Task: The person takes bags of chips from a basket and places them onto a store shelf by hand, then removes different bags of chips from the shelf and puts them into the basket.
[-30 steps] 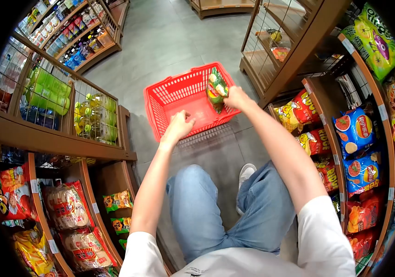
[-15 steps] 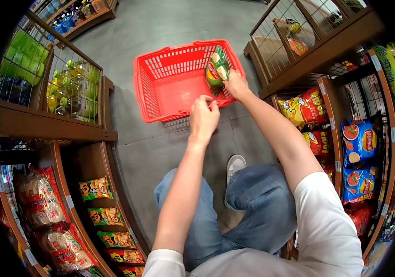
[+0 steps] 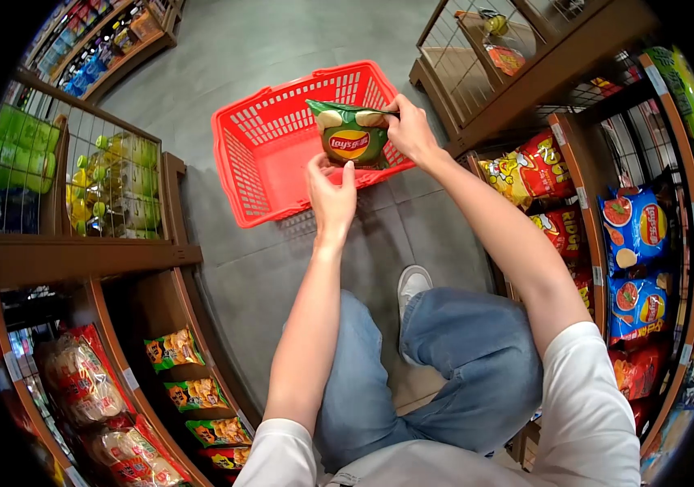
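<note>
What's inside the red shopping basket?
The red shopping basket shows bare bottom at left; the green Lay's chip bag, in the right hand, hides whatever is behind it.

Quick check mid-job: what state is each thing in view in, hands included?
Green chip bag: held up over the basket, label facing the camera.
Basket: open-topped, standing on the floor.
Right hand: fingers closed on the bag's upper corner.
Left hand: at the bag's lower edge, contact unclear.
Blue chip bags: on the right-hand shelf.

Green bag hides pt. of basket; bottle lbls blurry.
</note>
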Tool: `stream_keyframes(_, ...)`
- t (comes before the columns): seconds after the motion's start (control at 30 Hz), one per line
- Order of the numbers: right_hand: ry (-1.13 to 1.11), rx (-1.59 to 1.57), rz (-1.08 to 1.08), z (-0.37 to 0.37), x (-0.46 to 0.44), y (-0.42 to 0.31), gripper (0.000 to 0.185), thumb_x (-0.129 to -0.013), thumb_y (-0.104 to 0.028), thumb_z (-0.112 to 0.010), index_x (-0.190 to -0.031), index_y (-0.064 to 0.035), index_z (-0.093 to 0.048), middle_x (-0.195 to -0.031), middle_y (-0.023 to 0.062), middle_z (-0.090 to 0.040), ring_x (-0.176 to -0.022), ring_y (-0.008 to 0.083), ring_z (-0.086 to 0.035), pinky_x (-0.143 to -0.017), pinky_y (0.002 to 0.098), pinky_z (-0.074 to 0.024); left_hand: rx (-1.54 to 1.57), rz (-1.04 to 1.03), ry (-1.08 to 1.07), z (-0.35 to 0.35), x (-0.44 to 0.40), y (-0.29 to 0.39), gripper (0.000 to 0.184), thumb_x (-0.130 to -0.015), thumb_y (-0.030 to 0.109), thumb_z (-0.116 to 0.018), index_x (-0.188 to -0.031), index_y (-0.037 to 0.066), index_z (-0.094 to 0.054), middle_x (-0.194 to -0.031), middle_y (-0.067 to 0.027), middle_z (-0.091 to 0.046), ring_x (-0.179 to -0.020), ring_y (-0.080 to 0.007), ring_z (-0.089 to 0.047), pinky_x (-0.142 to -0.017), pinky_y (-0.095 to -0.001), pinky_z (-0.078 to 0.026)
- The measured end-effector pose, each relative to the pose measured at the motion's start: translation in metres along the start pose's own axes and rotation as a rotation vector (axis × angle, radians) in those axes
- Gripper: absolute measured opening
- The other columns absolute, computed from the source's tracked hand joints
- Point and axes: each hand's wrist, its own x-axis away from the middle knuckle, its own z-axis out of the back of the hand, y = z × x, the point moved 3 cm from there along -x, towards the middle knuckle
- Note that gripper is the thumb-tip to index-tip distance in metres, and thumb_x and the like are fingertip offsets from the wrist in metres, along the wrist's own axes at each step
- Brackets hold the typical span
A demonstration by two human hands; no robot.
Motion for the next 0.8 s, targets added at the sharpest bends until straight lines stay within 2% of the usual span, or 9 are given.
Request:
stream_keyframes(0.03,-0.068,-0.026,0.009,0.013,-0.002,-0.008,0.011,-0.086,-0.002,-0.055,-0.095,0.0017,-0.055,-0.089,0.0259,-0.065,-0.092,0.0443,-0.062,-0.08,0.0486,-0.0477,0.058,0.073,-0.013,-0.001,-0.002,-0.009,0.072,-0.082,0.03,-0.076,-0.134,-0.003,-0.039,-0.136,-0.0242,-0.043,-0.116,-0.0295,-0.053,-0.092,-0.0393,-0.047)
stream_keyframes(0.17,-0.155,-0.225,0.15,0.06,-0.009,-0.027,0.009,-0.088,-0.001,-0.054,-0.097,0.0034,-0.054,-0.097,0.0241,-0.067,-0.094,0.0379,-0.066,-0.082,0.0419,-0.0524,0.066,-0.081,-0.029,0.003,-0.016,-0.007,0.106,-0.071,0.036,-0.085,-0.147,0.0,-0.021,-0.147,-0.0259,-0.032,-0.136,-0.0352,-0.035,-0.104,-0.0469,-0.039)
stream_keyframes(0.2,-0.177,-0.306,0.167,0.077,-0.008,-0.035,0.009,-0.088,0.001,-0.053,-0.097,0.0042,-0.053,-0.099,0.0236,-0.068,-0.096,0.0364,-0.066,-0.083,0.0408,-0.0531,0.145,-0.034,-0.116,0.008,-0.017,0.011,0.11,-0.068,0.03,-0.088,-0.149,0.001,-0.019,-0.145,-0.0271,-0.034,-0.136,-0.0368,-0.034,-0.111,-0.0441,-0.032)
stream_keyframes(0.23,-0.24,-0.278,0.147,0.093,-0.004,-0.044,0.001,-0.095,0.005,-0.048,-0.094,0.0036,-0.048,-0.116,0.0171,-0.063,-0.102,0.0224,-0.065,-0.089,0.0348,-0.0565,0.129,-0.119,-0.173,0.009,-0.023,0.014,0.112,-0.066,0.028,-0.089,-0.149,0.003,-0.018,-0.146,-0.0263,-0.034,-0.136,-0.0362,-0.035,-0.111,-0.0437,-0.032)
stream_keyframes(0.3,-0.234,-0.342,0.146,0.119,0.006,-0.055,0.002,-0.095,0.005,-0.048,-0.093,0.003,-0.047,-0.116,0.0178,-0.063,-0.104,0.0227,-0.064,-0.089,0.0347,-0.0562,0.107,-0.218,-0.303,0.013,-0.037,0.023,0.115,-0.064,0.026,-0.09,-0.15,0.004,-0.016,-0.152,-0.0187,-0.029,-0.141,-0.0307,-0.029,-0.108,-0.0485,-0.036)
stream_keyframes(0.33,-0.246,-0.42,0.156,0.128,0.011,-0.06,0.004,-0.095,0.004,-0.048,-0.092,0.0024,-0.046,-0.117,0.0186,-0.062,-0.106,0.0229,-0.063,-0.09,0.0347,-0.0558,0.162,-0.343,-0.361,0.014,-0.043,0.035,0.106,-0.066,0.017,-0.088,-0.147,0.004,-0.021,-0.146,-0.0168,-0.038,-0.133,-0.0283,-0.041,-0.104,-0.045,-0.043)
stream_keyframes(0.43,-0.201,-0.518,0.17,0.149,0.026,-0.07,0.004,-0.093,0.005,-0.049,-0.095,0.0022,-0.048,-0.115,0.0171,-0.064,-0.104,0.0199,-0.064,-0.09,0.0334,-0.0546,0.326,-0.205,-0.667,0.009,-0.046,0.058,0.066,-0.07,0.004,-0.084,-0.126,0.001,-0.05,-0.124,-0.0105,-0.06,-0.107,-0.0196,-0.062,-0.091,-0.0334,-0.053)
stream_keyframes(0.6,-0.092,-0.665,0.14,0.184,0.056,-0.073,0.016,-0.091,0.004,-0.056,-0.106,0.0014,-0.052,-0.117,0.0149,-0.063,-0.107,0.0177,-0.062,-0.093,0.032,-0.0522,0.284,-0.306,-0.743,-0.006,-0.029,0.096,0.049,-0.069,0.006,-0.085,-0.112,0.0,-0.061,-0.107,-0.008,-0.068,-0.097,-0.0163,-0.064,-0.087,-0.0315,-0.053)
stream_keyframes(0.8,-0.128,-0.296,0.044,0.224,0.096,-0.044,0.093,-0.066,-0.021,-0.088,-0.143,-0.0101,-0.036,-0.14,0.013,-0.046,-0.122,0.0242,-0.05,-0.098,0.0374,-0.0431,0.316,-0.318,-0.849,-0.039,-0.018,0.135,0.063,-0.071,0.008,-0.084,-0.126,0.001,-0.055,-0.115,-0.0101,-0.067,-0.104,-0.0171,-0.064,-0.091,-0.032,-0.051)
